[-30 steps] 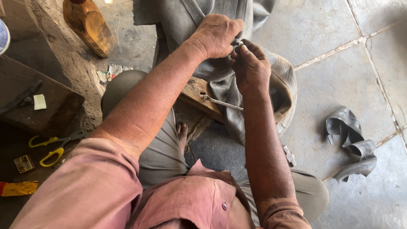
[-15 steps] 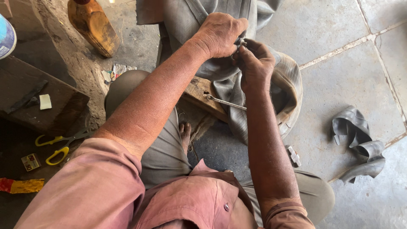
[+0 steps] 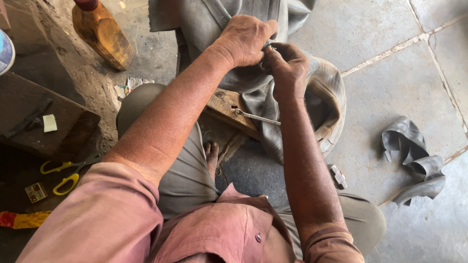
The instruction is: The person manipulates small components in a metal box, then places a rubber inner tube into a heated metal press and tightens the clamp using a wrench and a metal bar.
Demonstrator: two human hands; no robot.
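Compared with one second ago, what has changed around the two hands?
Very little. Both hands, left hand and right hand, stay pressed together on the grey rubber tube, fingers pinching a small part. The view shifted slightly. The metal tool, wooden block, yellow scissors and bottle lie as before.

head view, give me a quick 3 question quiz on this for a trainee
1. True or false: both hands meet on the grey rubber inner tube.
2. Which lies on the ground near the person's left arm? A) yellow-handled scissors B) a hammer C) a paintbrush
3. Fill in: a thin metal tool rests across the ______ block, under the hands.

Key
1. True: the left hand and right hand pinch at one spot on the tube; what sits between the fingers is too small to tell.
2. A
3. wooden
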